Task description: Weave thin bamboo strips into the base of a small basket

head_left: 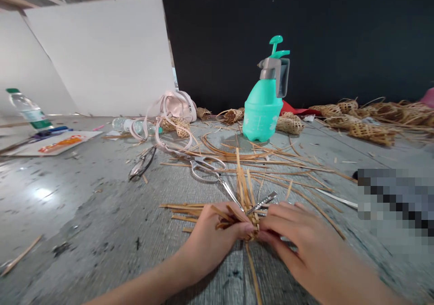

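Note:
My left hand (217,235) is closed on a small weave of bamboo strips (241,183), its thumb and fingers pinching the left side. Several strip ends stick out past the fingers to the left, and others point away from me. At the weave's right edge my right hand (298,232) is closed, fingertips pressed against the strips. The exact crossing under the fingertips is partly hidden. Just beyond the weave lie metal scissors (206,171), handles away from me. A small shiny metal tool (263,202) lies across the strips between the hands; its kind is unclear.
Loose bamboo strips (271,162) spread beyond the scissors. A turquoise spray bottle (261,110) stands behind them, with woven pieces (369,133) to the right. Glasses (142,162), a pink bag (181,106) and a water bottle (29,110) are leftward. A thin blade (337,198) lies right.

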Action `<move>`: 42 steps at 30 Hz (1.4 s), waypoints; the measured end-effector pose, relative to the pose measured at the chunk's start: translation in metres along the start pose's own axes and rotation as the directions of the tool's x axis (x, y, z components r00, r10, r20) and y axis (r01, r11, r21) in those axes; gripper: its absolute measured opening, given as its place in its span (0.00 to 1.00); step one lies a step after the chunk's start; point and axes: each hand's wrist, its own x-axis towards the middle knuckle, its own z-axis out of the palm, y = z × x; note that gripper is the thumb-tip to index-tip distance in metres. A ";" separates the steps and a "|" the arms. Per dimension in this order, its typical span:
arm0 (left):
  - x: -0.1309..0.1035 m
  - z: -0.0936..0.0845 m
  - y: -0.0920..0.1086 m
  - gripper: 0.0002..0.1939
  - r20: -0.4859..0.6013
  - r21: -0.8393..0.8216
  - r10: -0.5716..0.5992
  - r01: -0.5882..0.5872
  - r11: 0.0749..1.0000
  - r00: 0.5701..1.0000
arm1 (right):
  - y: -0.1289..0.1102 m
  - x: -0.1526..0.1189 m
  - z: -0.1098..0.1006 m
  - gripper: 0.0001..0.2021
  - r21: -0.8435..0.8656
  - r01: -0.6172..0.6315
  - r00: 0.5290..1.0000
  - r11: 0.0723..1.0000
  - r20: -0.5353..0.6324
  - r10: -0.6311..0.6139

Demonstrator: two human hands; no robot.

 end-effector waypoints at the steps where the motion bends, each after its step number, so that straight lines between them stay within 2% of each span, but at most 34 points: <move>1: 0.000 0.000 0.000 0.04 0.005 -0.005 -0.003 0.003 1.000 1.000 | -0.003 0.000 -0.001 0.10 -0.047 0.028 0.999 0.999 -0.045 -0.030; 4: 0.001 -0.001 -0.002 0.04 0.025 -0.029 -0.030 0.031 0.999 0.999 | -0.009 0.001 0.001 0.13 -0.182 0.105 0.976 0.978 -0.167 -0.136; 6: 0.002 -0.001 -0.003 0.03 0.020 -0.042 -0.025 0.026 0.999 0.999 | -0.010 0.000 0.005 0.14 -0.202 0.117 0.968 0.972 -0.197 -0.157; 8: 0.003 -0.002 -0.003 0.03 0.013 -0.059 -0.021 0.022 0.998 1.000 | -0.008 -0.002 0.010 0.14 -0.133 0.097 0.981 0.986 -0.157 -0.117; 11: 0.002 -0.001 -0.003 0.03 0.021 -0.077 -0.025 0.026 0.997 0.999 | -0.004 -0.004 0.017 0.12 0.037 -0.006 0.999 0.999 -0.052 0.008; 16: 0.002 -0.001 -0.003 0.04 0.020 -0.055 -0.016 0.017 0.998 1.000 | -0.006 -0.001 0.018 0.09 0.147 -0.172 0.985 0.974 0.057 0.166; 20: 0.002 -0.002 -0.004 0.03 0.011 -0.030 -0.010 0.011 0.999 1.000 | -0.011 0.000 0.015 0.08 0.185 -0.202 0.974 0.962 0.144 0.177; 25: 0.002 0.000 -0.001 0.03 0.016 -0.020 -0.034 0.034 0.999 0.999 | -0.008 0.000 0.017 0.04 0.212 -0.207 0.974 0.955 0.133 0.182; 30: -0.003 -0.004 0.007 0.04 0.101 0.026 -0.074 0.072 0.997 0.992 | -0.006 0.002 0.017 0.07 0.322 -0.244 0.967 0.915 0.151 0.205; 33: -0.008 -0.009 0.010 0.18 0.200 0.022 -0.037 0.034 0.999 0.979 | -0.006 0.002 0.018 0.07 0.313 -0.241 0.967 0.919 0.158 0.200; 35: -0.009 -0.012 0.009 0.22 0.267 0.054 0.009 -0.024 0.998 0.964 | -0.006 0.002 0.019 0.07 0.303 -0.234 0.968 0.924 0.161 0.193; 39: -0.005 -0.016 0.004 0.16 0.342 0.078 0.035 -0.066 0.995 0.939 | -0.005 0.002 0.020 0.06 0.304 -0.229 0.964 0.925 0.203 0.172; 42: -0.001 -0.018 0.001 0.10 0.335 0.101 0.066 -0.105 0.989 0.940 | -0.005 0.001 0.020 0.06 0.308 -0.234 0.963 0.922 0.201 0.177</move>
